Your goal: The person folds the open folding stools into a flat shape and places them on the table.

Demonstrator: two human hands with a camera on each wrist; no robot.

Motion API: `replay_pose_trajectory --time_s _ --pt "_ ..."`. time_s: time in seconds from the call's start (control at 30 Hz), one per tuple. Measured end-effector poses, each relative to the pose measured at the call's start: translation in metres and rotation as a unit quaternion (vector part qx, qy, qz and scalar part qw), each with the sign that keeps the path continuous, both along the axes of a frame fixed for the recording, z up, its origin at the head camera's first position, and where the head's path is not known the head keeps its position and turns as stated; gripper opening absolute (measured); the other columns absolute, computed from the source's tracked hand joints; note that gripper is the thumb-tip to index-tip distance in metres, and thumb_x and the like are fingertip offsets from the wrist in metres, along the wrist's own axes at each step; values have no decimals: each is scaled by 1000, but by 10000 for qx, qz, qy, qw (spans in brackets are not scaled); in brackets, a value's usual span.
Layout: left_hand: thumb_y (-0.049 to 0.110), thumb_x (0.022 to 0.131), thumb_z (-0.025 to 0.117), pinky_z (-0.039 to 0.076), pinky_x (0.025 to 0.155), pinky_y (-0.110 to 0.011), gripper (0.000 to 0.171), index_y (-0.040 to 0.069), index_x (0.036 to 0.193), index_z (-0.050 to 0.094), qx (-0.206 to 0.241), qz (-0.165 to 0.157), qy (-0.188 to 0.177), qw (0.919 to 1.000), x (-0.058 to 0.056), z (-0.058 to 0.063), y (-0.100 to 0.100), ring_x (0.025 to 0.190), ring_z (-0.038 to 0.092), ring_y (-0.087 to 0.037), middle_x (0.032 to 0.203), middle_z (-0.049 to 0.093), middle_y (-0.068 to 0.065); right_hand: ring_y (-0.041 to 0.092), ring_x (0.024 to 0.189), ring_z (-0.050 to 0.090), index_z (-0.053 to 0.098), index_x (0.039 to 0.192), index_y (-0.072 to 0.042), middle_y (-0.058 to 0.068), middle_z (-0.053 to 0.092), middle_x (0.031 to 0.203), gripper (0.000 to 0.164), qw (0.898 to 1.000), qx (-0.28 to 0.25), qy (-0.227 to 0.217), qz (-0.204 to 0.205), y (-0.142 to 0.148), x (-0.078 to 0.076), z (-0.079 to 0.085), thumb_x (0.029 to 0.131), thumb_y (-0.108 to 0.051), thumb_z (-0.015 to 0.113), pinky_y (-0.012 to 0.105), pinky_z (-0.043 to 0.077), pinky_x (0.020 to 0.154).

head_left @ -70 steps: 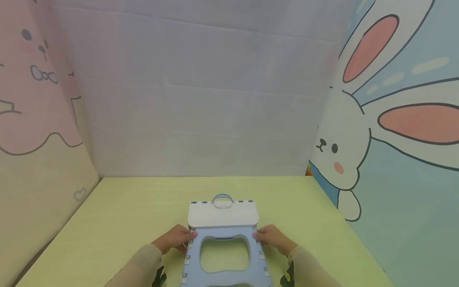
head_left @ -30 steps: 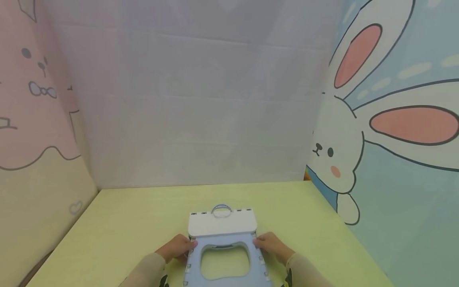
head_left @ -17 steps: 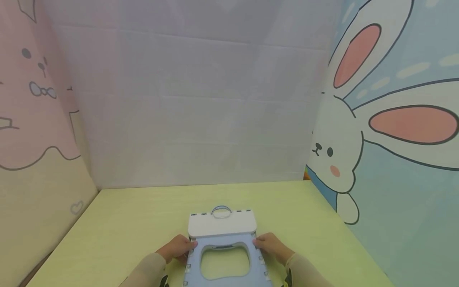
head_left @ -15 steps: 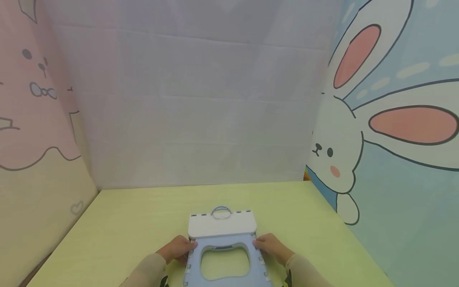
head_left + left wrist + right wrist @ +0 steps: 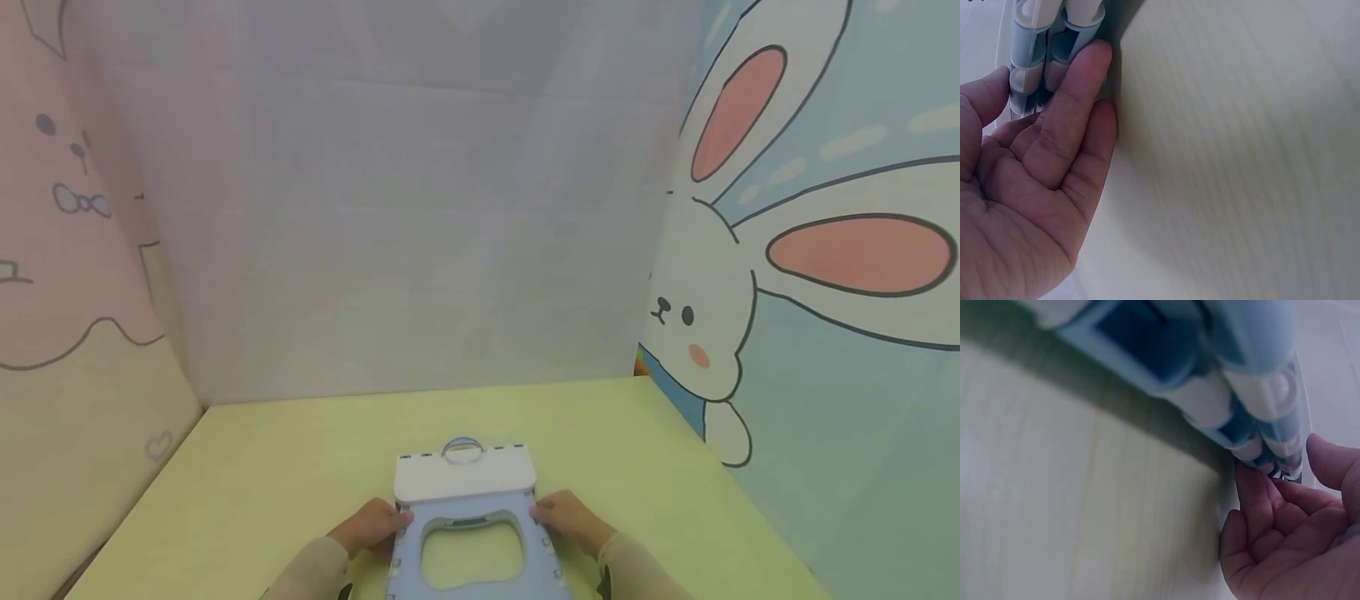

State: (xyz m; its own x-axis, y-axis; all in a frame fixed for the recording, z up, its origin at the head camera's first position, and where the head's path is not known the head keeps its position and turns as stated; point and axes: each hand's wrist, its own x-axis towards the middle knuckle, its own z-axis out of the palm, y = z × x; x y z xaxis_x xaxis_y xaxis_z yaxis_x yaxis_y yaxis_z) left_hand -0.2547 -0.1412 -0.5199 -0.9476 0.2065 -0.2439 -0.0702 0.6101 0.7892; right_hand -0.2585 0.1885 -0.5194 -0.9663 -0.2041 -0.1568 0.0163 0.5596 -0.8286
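Observation:
A folding step stool (image 5: 409, 560), pale blue with a white panel (image 5: 465, 480), lies folded on the table, low in the head view. A small carrying handle (image 5: 462, 442) stands at its far end. My left hand (image 5: 371, 527) grips the stool's left edge, thumb on top. The right hand (image 5: 572, 520) holds the opposite edge in the same way. The left wrist view shows blue-and-white hinge segments (image 5: 1027, 37) between thumb and curled fingers. In the right wrist view, the fingers reach under the hinged edge (image 5: 1266, 400). The stool's near end is cut off.
The pale yellow tabletop (image 5: 277, 467) surrounds the stool. Behind it hangs a white sheet (image 5: 405, 275). Cartoon-printed walls stand at the left (image 5: 82, 442) and right (image 5: 825, 433).
The head view has tilted, so the stool and table sit lower in it. Both hands keep their grip on the stool's sides, and the stool's shape looks the same.

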Motion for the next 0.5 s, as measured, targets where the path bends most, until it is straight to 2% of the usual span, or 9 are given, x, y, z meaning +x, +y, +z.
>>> replay_pose_trajectory --time_s 0.1,0.2,0.27,0.33,0.4,0.47,0.5 --pt "18 96 55 56 62 -36 31 -4 76 65 40 15 9 10000 1 2 0 63 67 -24 70 68 -13 13 65 49 70 91 5 -2 58 68 21 10000 76 15 -53 -2 1 1 93 -13 60 28 44 63" --pt "20 95 58 55 58 -33 33 -2 72 64 -121 89 63 9999 1 5 -1 58 64 -20 66 66 -9 13 65 49 69 88 5 -2 57 67 21 9998 157 -44 -70 -3 -1 2 92 -14 60 27 43 63" --pt "24 95 59 52 54 -30 34 1 70 62 -352 125 237 9990 0 6 -2 55 60 -17 64 63 -5 14 66 51 69 88 4 -1 59 69 21 9998 205 -30 -21 -2 -3 5 92 -15 61 28 45 64" --pt "30 93 60 45 48 -27 37 5 66 59 -838 187 556 9948 -1 8 -5 51 53 -14 59 58 -1 15 69 54 69 90 5 2 62 73 23 9996 273 100 71 0 -5 10 91 -16 60 30 48 65" --pt "37 92 60 38 46 -25 40 9 63 57 -1425 215 1006 9844 -3 10 -9 50 47 -13 57 52 1 18 71 59 67 96 10 7 65 79 25 9986 247 455 50 4 -7 16 91 -14 60 33 52 67" --pt "40 90 60 35 46 -27 40 11 63 56 -2009 224 1491 9679 -5 12 -14 52 45 -14 57 50 1 23 74 63 65 104 12 12 68 85 27 9950 268 956 -83 8 -10 21 91 -11 59 37 54 69" --pt "41 89 61 38 48 -29 39 9 66 59 -2293 227 1703 9581 -6 15 -17 54 49 -16 60 53 -1 25 76 64 64 107 13 14 68 88 28 9912 366 1257 -171 11 -12 24 92 -10 59 39 55 70"
